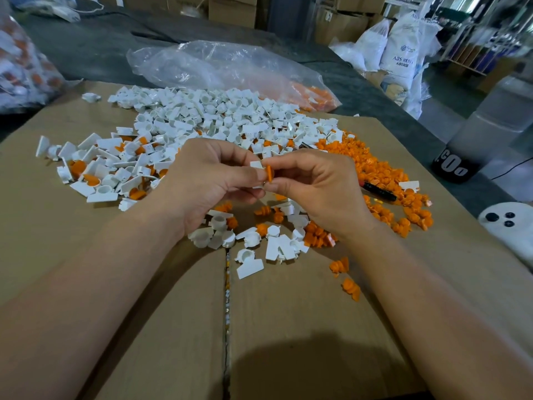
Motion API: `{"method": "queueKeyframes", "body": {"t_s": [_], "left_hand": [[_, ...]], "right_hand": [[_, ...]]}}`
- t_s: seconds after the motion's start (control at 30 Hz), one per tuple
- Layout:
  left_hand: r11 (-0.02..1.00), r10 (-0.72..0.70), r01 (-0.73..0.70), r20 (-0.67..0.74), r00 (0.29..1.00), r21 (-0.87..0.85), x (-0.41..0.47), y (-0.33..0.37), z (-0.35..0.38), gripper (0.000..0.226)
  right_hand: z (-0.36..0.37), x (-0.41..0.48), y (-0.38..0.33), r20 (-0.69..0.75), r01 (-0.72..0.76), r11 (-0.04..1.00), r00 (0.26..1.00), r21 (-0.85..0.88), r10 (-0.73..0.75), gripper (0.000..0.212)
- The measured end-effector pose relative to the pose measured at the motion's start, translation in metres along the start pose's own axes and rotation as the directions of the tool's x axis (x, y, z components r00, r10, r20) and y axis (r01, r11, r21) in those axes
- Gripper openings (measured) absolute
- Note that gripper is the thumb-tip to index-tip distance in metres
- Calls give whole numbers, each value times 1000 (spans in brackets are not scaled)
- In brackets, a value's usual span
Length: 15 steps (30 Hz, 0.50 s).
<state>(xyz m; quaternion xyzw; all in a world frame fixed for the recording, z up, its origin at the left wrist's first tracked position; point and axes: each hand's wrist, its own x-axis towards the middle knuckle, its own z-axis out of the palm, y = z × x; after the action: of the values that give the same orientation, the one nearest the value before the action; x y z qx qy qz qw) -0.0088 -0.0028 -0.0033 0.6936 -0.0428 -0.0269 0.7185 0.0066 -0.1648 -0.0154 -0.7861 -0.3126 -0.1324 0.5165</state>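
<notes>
Holding a small white plastic piece in curled fingers, the left hand meets the right hand, which pinches an orange plug against it, above a cardboard box top. Behind lie a heap of white pieces, a spread of orange plugs to the right, and a clear plastic bag.
</notes>
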Motion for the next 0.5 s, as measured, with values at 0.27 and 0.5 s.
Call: {"method": "queueKeyframes", "body": {"t_s": [0.27,0.5], "left_hand": [[1000,31,-31,-14,999,6,1,-1,0,10],[999,45,-45,-7,999,12,-1,0,1,8]], "right_hand": [[-3,1,0,14,-94,994,996,63,94,47],[-2,0,-1,17,-58,995,998,82,56,38]]}}
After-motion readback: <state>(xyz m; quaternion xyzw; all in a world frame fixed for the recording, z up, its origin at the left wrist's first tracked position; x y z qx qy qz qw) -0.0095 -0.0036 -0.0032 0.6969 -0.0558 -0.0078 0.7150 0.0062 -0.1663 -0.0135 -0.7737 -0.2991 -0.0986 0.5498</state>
